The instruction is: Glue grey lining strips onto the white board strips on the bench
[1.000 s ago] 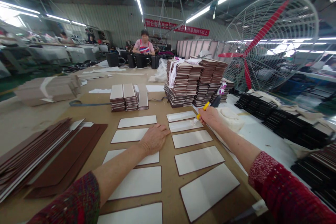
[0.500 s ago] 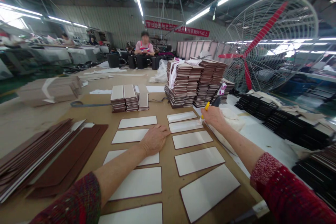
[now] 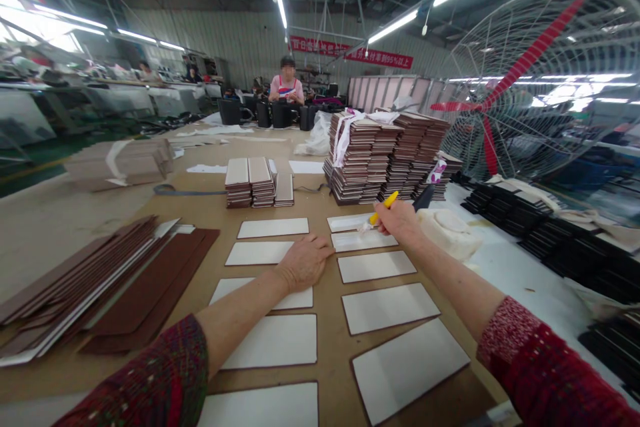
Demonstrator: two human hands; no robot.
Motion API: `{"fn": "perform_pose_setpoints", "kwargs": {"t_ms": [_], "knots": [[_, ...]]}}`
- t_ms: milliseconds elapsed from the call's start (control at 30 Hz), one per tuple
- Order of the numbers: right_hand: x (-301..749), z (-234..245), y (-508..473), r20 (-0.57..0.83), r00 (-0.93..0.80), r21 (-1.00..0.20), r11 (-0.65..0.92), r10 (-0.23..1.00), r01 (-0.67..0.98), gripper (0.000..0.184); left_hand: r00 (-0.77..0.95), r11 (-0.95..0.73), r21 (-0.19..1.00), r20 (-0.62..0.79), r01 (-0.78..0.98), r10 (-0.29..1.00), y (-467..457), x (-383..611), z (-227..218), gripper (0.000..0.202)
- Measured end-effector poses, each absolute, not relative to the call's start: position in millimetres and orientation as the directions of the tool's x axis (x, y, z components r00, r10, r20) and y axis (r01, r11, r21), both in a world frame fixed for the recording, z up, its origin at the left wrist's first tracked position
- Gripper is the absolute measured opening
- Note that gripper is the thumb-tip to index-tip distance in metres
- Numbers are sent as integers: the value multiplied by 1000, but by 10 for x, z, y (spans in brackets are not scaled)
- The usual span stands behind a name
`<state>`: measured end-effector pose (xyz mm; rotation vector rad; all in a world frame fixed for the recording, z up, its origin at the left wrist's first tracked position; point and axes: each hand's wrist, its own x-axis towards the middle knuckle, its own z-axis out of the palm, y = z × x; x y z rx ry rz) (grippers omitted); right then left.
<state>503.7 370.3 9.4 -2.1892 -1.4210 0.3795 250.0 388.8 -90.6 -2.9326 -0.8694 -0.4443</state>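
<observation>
My right hand (image 3: 399,220) is closed round a yellow-handled brush (image 3: 385,205). Its whitish bristle end touches a white, dark-edged panel (image 3: 346,241), second from the far end of the right column. My left hand (image 3: 305,261) lies palm down with fingers stretched out, its fingertips at that panel's left end. Under the left wrist and forearm, parts of the left column's panels are hidden, including a white panel (image 3: 235,290). Nearer me in the right column lie another panel (image 3: 377,267) and a large slanted panel (image 3: 410,370).
Tall stacks of brown-edged boards (image 3: 363,160) stand behind the panels, with a shorter stack (image 3: 250,183) to their left. Brown strips (image 3: 150,293) lie at left. Right are a whitish tub (image 3: 450,230), black stacks (image 3: 545,233) and a large fan (image 3: 483,107). A person (image 3: 287,87) sits beyond.
The brush has moved left along the second panel, from its right end towards its middle. My left hand stays at the panel's left end. The whole view has shifted slightly.
</observation>
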Motion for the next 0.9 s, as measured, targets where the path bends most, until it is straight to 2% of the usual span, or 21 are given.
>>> {"fn": "perform_pose_setpoints", "kwargs": {"t_ms": [167, 333, 667, 900], "knots": [[4746, -30, 3796, -36, 359, -729, -271, 933, 629, 43, 801, -837, 28, 274, 547, 532, 3901, 2507, -908, 34], [4639, -174, 3881, -71, 330, -775, -261, 941, 575, 43, 803, -837, 27, 266, 546, 533, 3907, 2502, -907, 32], [4966, -185, 3880, -66, 402, -693, -331, 913, 640, 44, 799, -836, 37, 275, 547, 535, 3894, 2504, -907, 31], [5292, -90, 3833, -47, 452, -559, -399, 891, 727, 47, 803, -841, 45, 277, 538, 528, 3871, 2499, -885, 33]]}}
